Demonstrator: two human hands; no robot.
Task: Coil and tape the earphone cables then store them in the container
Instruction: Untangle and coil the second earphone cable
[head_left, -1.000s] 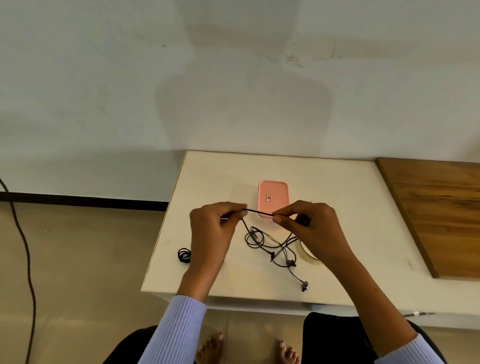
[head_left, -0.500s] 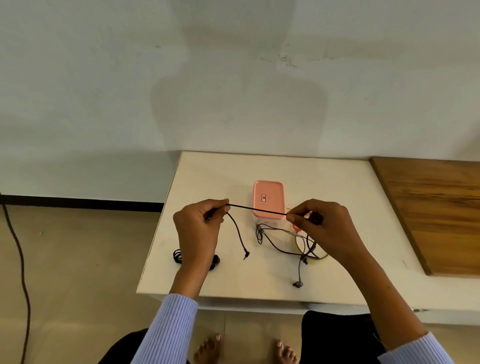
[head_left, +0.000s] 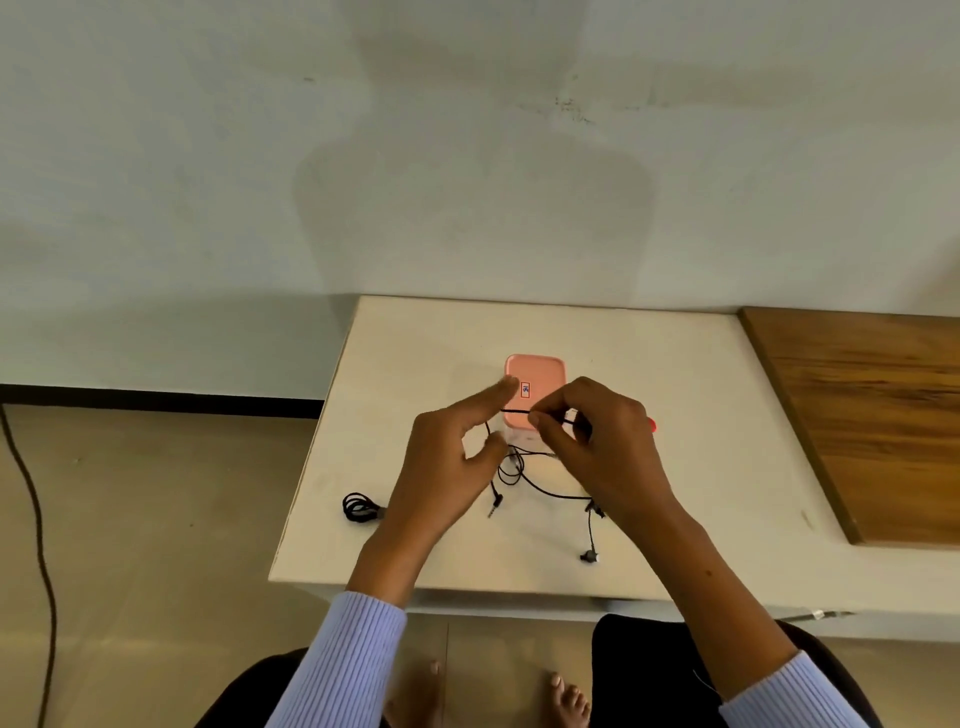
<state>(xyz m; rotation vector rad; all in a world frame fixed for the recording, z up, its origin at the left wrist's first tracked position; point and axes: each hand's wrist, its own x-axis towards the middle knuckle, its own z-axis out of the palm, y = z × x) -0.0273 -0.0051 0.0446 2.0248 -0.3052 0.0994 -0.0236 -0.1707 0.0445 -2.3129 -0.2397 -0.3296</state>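
Note:
A black earphone cable (head_left: 550, 491) lies loose on the white table (head_left: 415, 338), one earbud (head_left: 589, 557) near the front edge and its jack (head_left: 496, 506) hanging below my left hand. My right hand (head_left: 597, 447) pinches a stretch of the cable just in front of the closed pink container (head_left: 535, 371). My left hand (head_left: 452, 462) is spread, index finger straight and thumb apart, with the cable running over the index finger. A second earphone, coiled (head_left: 358, 508), lies at the table's left. No tape roll shows.
A wooden board (head_left: 872, 415) covers the table's right side. Something small and red (head_left: 652, 425) peeks out behind my right hand. A dark cord (head_left: 31, 519) runs along the floor at the left. My knees and bare feet are below the table's front edge.
My hands have come close together in front of the container. My left hand has let go of its pinch and spread its fingers, with the cable now over the index finger.

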